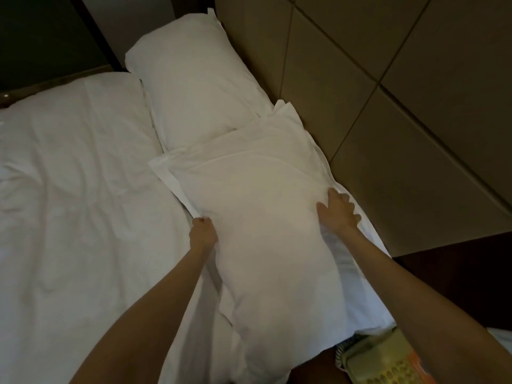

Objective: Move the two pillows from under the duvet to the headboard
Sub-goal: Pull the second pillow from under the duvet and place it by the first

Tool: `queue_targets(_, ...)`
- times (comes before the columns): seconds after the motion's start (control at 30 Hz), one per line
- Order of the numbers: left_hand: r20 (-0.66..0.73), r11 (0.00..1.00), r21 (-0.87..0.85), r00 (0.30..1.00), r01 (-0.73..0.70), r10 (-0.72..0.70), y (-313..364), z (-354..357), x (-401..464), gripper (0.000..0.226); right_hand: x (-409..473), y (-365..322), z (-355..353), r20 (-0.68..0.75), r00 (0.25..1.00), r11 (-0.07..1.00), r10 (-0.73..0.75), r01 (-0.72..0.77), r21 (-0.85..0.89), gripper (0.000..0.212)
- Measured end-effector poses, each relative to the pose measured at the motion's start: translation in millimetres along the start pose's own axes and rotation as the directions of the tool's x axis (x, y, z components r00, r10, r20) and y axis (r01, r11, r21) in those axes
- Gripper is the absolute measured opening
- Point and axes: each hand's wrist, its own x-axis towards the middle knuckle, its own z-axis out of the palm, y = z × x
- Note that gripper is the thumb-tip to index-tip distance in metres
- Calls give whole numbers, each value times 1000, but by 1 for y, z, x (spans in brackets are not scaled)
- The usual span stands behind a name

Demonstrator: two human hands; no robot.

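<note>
Two white, rectangular fabric pillows lie end to end along the padded, panelled headboard [401, 112]. The far pillow [194, 98] is plump and smooth. The near pillow [263, 217] is softer, its case creased with flat flanged edges. The left hand [202, 231] is closed, pinching the near pillow's left edge. The right hand [339, 213] lies flat with fingers spread on its right side. The wrinkled white duvet [77, 189] covers the bed to the left.
</note>
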Motion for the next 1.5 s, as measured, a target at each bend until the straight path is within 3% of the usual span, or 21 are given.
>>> queue_targets(0.1, -12, 996, -93, 1000, -17, 16, 8, 4, -1, 45, 6, -7, 1, -7, 998, 993, 57, -56, 102, 68)
queue_targets(0.2, 43, 1000, 16, 999, -19, 19, 6, 4, 1, 45, 7, -5, 3, -87, 992, 993, 92, -85, 80, 43)
queue_targets(0.33, 93, 976, 186, 991, -112, 95, 10, 4, 10, 27, 2, -3, -6, -213, 976, 972, 47, 4, 234, 24)
queue_targets(0.43, 60, 970, 177, 985, -168, 160, 13, 10, 7, 35, -9, 4, -15, -304, 950, 882, 65, 88, 463, 15)
queue_targets(0.53, -4, 973, 124, 980, -195, 197, 14, 19, 3, 40, -17, 4, -15, -359, 930, 838, 77, 134, 528, 14)
queue_targets(0.63, 15, 964, 169, 978, -207, 207, 17, 14, 7, 37, -9, -3, -14, -380, 924, 888, 52, 132, 441, 14)
queue_targets(0.73, 95, 922, 346, 984, -172, 148, 19, 1, 15, 32, 2, -6, -11, -334, 942, 953, 37, 68, 295, 12)
queue_targets(0.83, 87, 860, 496, 992, -119, 87, 14, -7, 13, 33, 5, 1, -3, -269, 963, 974, 3, 58, 220, 19)
queue_targets(0.97, 39, 859, 508, 998, -58, 44, 3, -8, 3, 33, -12, 30, 9, -286, 955, 975, -84, 138, 173, 27)
queue_targets(1.03, -43, 891, 452, 996, -47, 74, -2, -8, -7, 35, -24, 53, 18, -183, 972, 988, -148, 152, 6, 45)
queue_targets(1.07, -96, 915, 395, 986, -84, 133, -6, -6, -15, 35, -28, 64, 23, -105, 981, 982, -166, 154, -111, 51)
queue_targets(1.13, -158, 903, 272, 911, -332, 382, -20, 0, -37, 28, -35, 78, 28, -65, 985, 967, -160, 143, -212, 57)
queue_targets(1.17, -141, 838, 243, 837, -488, 528, -29, 5, -49, 28, -38, 78, 28, -118, 975, 968, -190, 166, -189, 58)
queue_targets(1.23, 36, 662, 326, 709, -674, 704, -45, 15, -67, 44, -45, 70, 33, -183, 908, 923, -376, 351, -157, 57)
queue_targets(1.27, 173, 583, 414, 690, -699, 703, -53, 21, -71, 54, -50, 68, 37, -158, 861, 870, -484, 454, -195, 57)
queue_targets(1.33, 348, 492, 573, 739, -655, 577, -68, 32, -70, 62, -58, 72, 49, -42, 820, 793, -571, 537, -289, 58)
queue_targets(1.43, 342, 489, 673, 820, -555, 459, -78, 36, -62, 65, -59, 88, 63, -63, 944, 912, -323, 293, -287, 60)
queue_targets(1.5, 291, 537, 690, 866, -484, 407, -77, 34, -62, 66, -56, 85, 63, -100, 990, 980, -103, 84, -179, 61)
